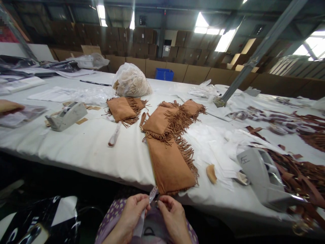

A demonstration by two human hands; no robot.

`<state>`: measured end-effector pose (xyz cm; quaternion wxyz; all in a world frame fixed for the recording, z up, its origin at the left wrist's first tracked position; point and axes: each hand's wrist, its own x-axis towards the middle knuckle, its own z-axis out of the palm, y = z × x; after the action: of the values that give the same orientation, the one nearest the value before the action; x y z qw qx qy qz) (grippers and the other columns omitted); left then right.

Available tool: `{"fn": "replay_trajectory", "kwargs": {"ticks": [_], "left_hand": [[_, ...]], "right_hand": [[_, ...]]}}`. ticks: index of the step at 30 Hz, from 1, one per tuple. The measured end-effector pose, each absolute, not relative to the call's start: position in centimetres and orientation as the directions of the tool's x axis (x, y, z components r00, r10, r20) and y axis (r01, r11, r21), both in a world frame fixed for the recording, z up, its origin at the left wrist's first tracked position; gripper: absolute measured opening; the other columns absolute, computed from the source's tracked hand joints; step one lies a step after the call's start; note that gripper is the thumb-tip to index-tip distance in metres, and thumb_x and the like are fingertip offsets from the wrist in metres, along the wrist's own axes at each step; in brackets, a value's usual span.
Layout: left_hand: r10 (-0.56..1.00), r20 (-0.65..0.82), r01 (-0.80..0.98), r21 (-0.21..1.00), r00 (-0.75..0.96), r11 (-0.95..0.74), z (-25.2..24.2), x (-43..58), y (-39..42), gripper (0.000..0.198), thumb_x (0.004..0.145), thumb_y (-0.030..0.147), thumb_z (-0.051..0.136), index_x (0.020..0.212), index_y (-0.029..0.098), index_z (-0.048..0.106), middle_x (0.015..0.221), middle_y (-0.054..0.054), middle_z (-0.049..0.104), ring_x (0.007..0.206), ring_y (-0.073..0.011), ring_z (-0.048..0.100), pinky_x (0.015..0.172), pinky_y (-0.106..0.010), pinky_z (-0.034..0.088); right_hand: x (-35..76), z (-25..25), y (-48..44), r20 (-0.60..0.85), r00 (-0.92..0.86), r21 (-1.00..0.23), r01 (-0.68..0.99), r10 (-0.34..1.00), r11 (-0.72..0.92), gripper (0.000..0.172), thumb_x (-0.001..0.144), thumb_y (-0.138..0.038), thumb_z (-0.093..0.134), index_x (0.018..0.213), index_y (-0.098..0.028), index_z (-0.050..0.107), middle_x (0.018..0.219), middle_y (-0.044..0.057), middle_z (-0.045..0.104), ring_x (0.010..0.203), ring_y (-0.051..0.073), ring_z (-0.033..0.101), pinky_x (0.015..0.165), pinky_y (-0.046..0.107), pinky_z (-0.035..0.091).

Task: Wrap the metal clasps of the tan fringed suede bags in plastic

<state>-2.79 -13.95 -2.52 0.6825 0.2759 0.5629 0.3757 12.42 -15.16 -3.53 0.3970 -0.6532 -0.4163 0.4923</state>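
Note:
A tan fringed pouch (170,166) lies at the table's front edge, its zipper along the left side. At its near corner hangs a zipper pull wrapped in a thin translucent strip (153,194). My left hand (137,207) pinches the lower end of this wrapping. Just to the right, my right hand (172,211) is closed, thumb against fingers, close under the pouch's corner; what sits between its fingertips is too small to tell. A pale strip of thin material (139,225) hangs below my left hand.
More fringed pouches (159,119) lie behind, another (122,109) to their left. Tape dispensers stand left (67,116) and right (264,176). White sheets (215,152), a curved tan piece (211,174) and brown straps (291,173) lie rightward. A stuffed plastic bag (132,80) sits behind.

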Motion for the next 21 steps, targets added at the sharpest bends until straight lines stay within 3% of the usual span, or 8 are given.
{"fn": "replay_trajectory", "kwargs": {"ticks": [2,6,11,15,18,21], "left_hand": [[0.878,-0.478,-0.102,0.872,0.028,0.479,-2.5,-2.8,-14.1,0.023,0.069,0.036,0.065,0.073,0.014,0.065,0.054,0.002,0.058,0.046,-0.0093,0.046,0.046,-0.020,0.029],[0.946,-0.325,0.125,0.937,-0.021,0.325,-2.4,-2.9,-14.4,0.021,0.076,0.035,0.058,0.077,0.015,0.066,0.063,-0.001,0.065,0.059,-0.0160,0.057,0.055,-0.023,0.039],[0.968,-0.249,0.184,0.953,0.012,0.242,-2.1,-2.8,-15.0,0.021,0.081,0.035,0.055,0.078,0.017,0.064,0.073,-0.006,0.071,0.068,-0.0210,0.064,0.063,-0.027,0.046],[0.958,-0.274,0.028,0.962,0.087,0.273,-2.4,-2.4,-15.3,0.021,0.082,0.038,0.057,0.084,0.017,0.058,0.070,-0.005,0.070,0.058,-0.0175,0.063,0.056,-0.026,0.046],[0.944,-0.313,-0.205,0.922,0.103,0.328,-2.7,-2.0,-15.2,0.030,0.078,0.043,0.064,0.087,0.020,0.048,0.055,0.002,0.063,0.048,-0.0126,0.057,0.049,-0.021,0.041],[0.860,-0.464,-0.492,0.710,0.210,0.504,-2.3,-2.2,-14.7,0.045,0.068,0.040,0.076,0.086,0.022,0.039,0.048,0.009,0.053,0.036,-0.0045,0.039,0.039,-0.014,0.025]], "right_hand": [[12.8,-3.3,-15.5,-0.353,0.219,-0.917,0.114,0.909,-0.383,0.030,0.062,-0.041,0.072,0.077,-0.015,0.068,0.068,0.006,0.070,0.062,0.020,0.062,0.057,0.027,0.047],[11.7,-2.6,-15.9,-0.473,0.099,-0.876,-0.161,0.876,-0.455,0.043,0.060,-0.038,0.075,0.092,-0.016,0.058,0.065,0.002,0.068,0.046,0.011,0.052,0.044,0.021,0.039],[9.0,-1.8,-15.7,-0.427,0.013,-0.834,-0.392,0.904,-0.388,0.065,0.060,-0.036,0.079,0.111,-0.021,0.043,0.079,0.002,0.069,0.043,0.008,0.051,0.043,0.019,0.036],[8.4,-1.6,-15.6,-0.378,-0.033,-0.765,-0.553,0.925,-0.332,0.088,0.061,-0.031,0.081,0.132,-0.028,0.028,0.085,0.000,0.067,0.043,0.005,0.047,0.042,0.017,0.032],[8.9,-1.4,-15.3,-0.410,-0.108,-0.661,-0.649,0.906,-0.377,0.093,0.062,-0.028,0.080,0.136,-0.030,0.023,0.087,0.000,0.066,0.039,0.002,0.039,0.040,0.015,0.027],[9.6,-0.8,-14.6,-0.427,-0.204,-0.565,-0.700,0.881,-0.436,0.090,0.066,-0.028,0.078,0.137,-0.033,0.024,0.084,-0.001,0.065,0.035,-0.001,0.030,0.038,0.014,0.025]]}}
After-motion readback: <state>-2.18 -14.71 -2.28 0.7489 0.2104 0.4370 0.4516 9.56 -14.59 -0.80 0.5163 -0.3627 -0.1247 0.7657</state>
